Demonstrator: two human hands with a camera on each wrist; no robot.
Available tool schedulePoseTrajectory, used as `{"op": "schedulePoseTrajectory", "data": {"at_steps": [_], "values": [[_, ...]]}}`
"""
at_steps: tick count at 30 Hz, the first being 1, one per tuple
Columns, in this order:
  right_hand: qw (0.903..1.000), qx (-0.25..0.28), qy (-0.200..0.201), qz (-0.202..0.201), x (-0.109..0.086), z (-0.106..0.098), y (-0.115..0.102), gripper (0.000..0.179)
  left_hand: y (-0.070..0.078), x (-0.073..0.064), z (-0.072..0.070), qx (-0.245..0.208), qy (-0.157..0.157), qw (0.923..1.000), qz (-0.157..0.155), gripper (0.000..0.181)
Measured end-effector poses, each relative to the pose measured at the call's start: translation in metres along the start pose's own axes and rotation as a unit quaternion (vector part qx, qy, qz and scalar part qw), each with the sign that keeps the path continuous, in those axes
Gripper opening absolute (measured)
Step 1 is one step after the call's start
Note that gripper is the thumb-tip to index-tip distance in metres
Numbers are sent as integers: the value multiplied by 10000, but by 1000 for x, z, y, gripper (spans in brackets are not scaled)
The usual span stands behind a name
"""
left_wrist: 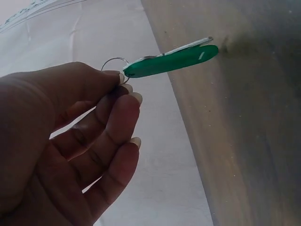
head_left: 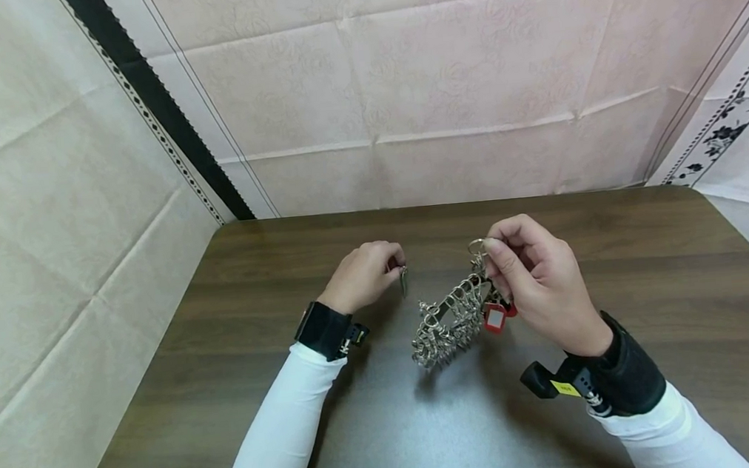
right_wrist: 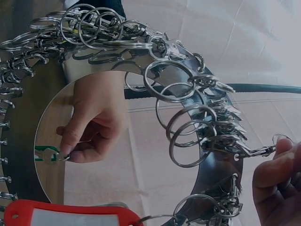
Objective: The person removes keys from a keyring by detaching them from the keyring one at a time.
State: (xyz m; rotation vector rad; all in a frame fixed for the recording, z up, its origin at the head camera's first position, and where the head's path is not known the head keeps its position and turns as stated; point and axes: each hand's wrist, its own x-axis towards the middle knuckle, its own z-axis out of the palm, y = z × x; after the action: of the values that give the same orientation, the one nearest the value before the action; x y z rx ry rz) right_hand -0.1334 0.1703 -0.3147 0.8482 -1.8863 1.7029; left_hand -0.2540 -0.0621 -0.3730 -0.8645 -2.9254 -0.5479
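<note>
My left hand (head_left: 366,273) pinches a thin metal ring (left_wrist: 114,60) between thumb and fingers. From that ring a green key tag (left_wrist: 174,62) sticks out, seen nearly edge-on with a pale strip along one side. Over the table's middle, my right hand (head_left: 539,279) pinches a ring (head_left: 476,246) at the top of an oval metal band (right_wrist: 21,165). Many key rings (right_wrist: 169,82) and small metal clasps hang around the band. A red key tag (head_left: 495,318) with a white label dangles beside my right fingers. Through the band's opening, the right wrist view shows my left hand.
The brown wood-grain table (head_left: 258,437) lies beneath both hands. A pale creased cloth (head_left: 467,70) hangs behind its far edge, with more cloth at both sides. Each wrist wears a black strap (head_left: 323,331) with a small camera.
</note>
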Motion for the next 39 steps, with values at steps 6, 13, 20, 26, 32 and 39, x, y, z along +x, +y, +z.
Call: {"op": "schedulePoseTrajectory", "data": {"at_steps": [6, 13, 20, 26, 32, 39], "values": [[9999, -126, -1, 75, 0, 0, -1, 4, -3, -1, 3, 187, 88, 9998, 11, 4], [9999, -151, -14, 70, 1, 0, -1, 5, -9, -3, 3, 416, 258, 9981, -384, 12], [9996, -254, -62, 91, 0, 1, -1, 5, -27, -3, 6, 344, -217, 9974, -602, 10], [9990, -410, -129, 153, 0, 1, -1, 8, -36, -3, 10, 341, -735, 9943, -690, 6], [9989, -376, -170, 206, -1, 1, -1, 9, -38, -3, 15, 168, -940, 9933, -647, 5], [9986, -428, -235, 203, -1, 1, -1, 5, -31, -2, 14, 271, -513, 9967, -576, 9]]}}
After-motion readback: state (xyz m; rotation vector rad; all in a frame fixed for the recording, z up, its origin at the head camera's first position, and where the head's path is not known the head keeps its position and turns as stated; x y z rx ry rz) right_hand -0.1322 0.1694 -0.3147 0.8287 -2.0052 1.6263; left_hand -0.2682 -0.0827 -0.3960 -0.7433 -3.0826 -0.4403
